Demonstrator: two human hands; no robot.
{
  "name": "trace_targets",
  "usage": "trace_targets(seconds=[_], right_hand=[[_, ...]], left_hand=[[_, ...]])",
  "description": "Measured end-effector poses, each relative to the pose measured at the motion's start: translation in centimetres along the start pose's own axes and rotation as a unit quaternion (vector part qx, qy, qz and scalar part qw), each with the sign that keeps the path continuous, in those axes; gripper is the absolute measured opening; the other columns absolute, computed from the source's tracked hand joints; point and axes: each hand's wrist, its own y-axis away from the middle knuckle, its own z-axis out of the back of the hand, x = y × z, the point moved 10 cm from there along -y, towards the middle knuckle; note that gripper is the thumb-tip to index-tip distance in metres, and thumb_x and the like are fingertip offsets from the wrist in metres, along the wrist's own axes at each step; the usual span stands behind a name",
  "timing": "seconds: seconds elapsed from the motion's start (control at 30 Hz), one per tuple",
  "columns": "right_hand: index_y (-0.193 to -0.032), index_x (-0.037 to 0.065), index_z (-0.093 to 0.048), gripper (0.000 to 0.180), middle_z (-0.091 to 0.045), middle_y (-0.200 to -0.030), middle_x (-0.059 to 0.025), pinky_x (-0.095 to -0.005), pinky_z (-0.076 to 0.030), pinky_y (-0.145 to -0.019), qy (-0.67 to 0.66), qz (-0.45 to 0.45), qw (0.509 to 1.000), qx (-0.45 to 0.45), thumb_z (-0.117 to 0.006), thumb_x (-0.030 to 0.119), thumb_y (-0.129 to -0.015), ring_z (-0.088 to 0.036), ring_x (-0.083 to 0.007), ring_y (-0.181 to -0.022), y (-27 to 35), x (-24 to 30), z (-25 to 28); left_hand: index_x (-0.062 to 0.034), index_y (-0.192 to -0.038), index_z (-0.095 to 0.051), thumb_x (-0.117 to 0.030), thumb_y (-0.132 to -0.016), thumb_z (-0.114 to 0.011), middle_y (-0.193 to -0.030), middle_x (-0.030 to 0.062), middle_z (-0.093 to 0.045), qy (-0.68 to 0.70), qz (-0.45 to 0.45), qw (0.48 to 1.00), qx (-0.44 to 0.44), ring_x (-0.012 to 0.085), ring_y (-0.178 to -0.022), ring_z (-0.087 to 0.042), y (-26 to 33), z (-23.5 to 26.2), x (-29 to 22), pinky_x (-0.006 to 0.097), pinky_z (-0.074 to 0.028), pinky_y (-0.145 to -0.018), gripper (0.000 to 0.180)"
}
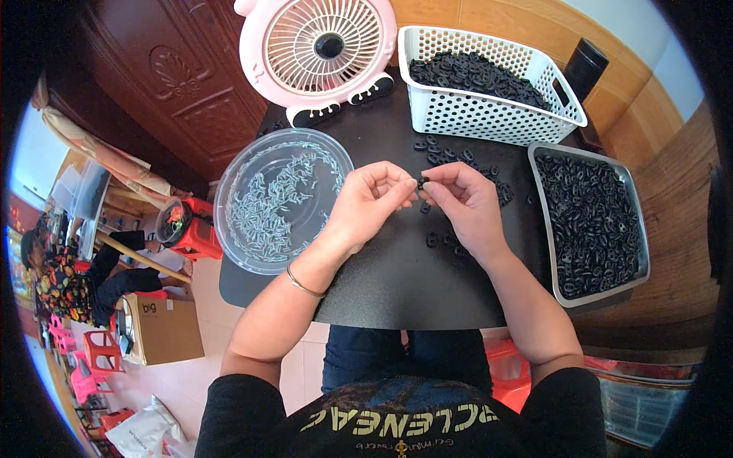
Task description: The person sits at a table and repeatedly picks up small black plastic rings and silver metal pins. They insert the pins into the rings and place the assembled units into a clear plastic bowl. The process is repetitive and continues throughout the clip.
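Over the dark table, my left hand and my right hand meet with fingertips pinched on a small black plastic piece. Most of it is hidden by the fingers. Beneath and beyond my hands lie several loose black oval pieces with two holes. To the left of my left hand, a round clear plastic tray holds many small silvery pins. At the right, a metal tray is filled with more black oval pieces.
A white perforated basket of black pieces and a pink fan stand at the table's back. A dark cylinder is behind the basket. Another person sits far left, near a cardboard box and red stools.
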Motion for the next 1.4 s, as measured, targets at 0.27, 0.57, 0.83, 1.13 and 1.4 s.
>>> trace_targets(seconds=[0.27,0.57,0.83,1.13,1.4], right_hand=[[-0.095,-0.001,-0.057,0.015,-0.061,-0.083,-0.0072,-0.0206,-0.048,-0.067,-0.034,-0.061,0.997,0.013,-0.055,0.003,-0.081,-0.059,-0.0099,-0.073,0.2,-0.5,-0.3],[-0.099,0.0,-0.058,0.018,-0.061,-0.087,-0.0058,-0.0211,-0.047,-0.069,0.022,-0.003,0.999,0.035,-0.052,0.003,-0.083,-0.058,-0.0091,-0.075,-0.5,0.8,0.2],[-0.102,-0.001,-0.055,0.019,-0.059,-0.095,-0.0081,-0.0215,-0.047,-0.069,-0.021,0.051,0.996,-0.072,-0.049,0.003,-0.085,-0.058,-0.0111,-0.078,-1.3,1.3,4.6],[-0.102,-0.001,-0.055,0.019,-0.059,-0.092,-0.0073,-0.0222,-0.047,-0.071,-0.067,0.022,0.996,-0.054,-0.049,0.003,-0.084,-0.057,-0.0106,-0.078,-1.2,0.4,4.0],[-0.103,-0.002,-0.055,0.021,-0.059,-0.09,-0.008,-0.023,-0.047,-0.072,-0.078,-0.001,0.996,-0.038,-0.049,0.003,-0.084,-0.058,-0.0113,-0.078,-1.0,0.5,3.2]], left_hand=[[0.0028,-0.083,-0.058,-0.006,-0.081,-0.058,-0.074,0.0023,-0.061,-0.238,-0.148,0.958,-0.053,0.0047,-0.064,-0.054,0.6,0.3,-2.2,0.019,-0.044,-0.059,0.009],[0.0012,-0.087,-0.059,-0.003,-0.077,-0.061,-0.073,0.0043,-0.06,-0.084,-0.089,0.991,-0.056,0.01,-0.064,-0.057,-0.1,0.5,-0.7,0.021,-0.046,-0.06,0.011],[-0.0028,-0.099,-0.057,-0.001,-0.072,-0.058,-0.087,0.0107,-0.054,-0.434,-0.314,0.844,0.034,0.0271,-0.082,-0.052,1.0,-5.4,-3.8,0.034,-0.043,-0.075,0.027],[-0.0052,-0.091,-0.06,-0.005,-0.069,-0.058,-0.086,0.009,-0.051,-0.519,-0.269,0.803,0.111,0.0269,-0.084,-0.05,1.0,-7.2,-1.2,0.036,-0.042,-0.077,0.022],[-0.0035,-0.085,-0.057,-0.008,-0.069,-0.059,-0.081,0.0107,-0.05,-0.56,-0.252,0.784,0.093,0.0277,-0.08,-0.051,1.2,-6.4,-1.3,0.037,-0.043,-0.072,0.017]])
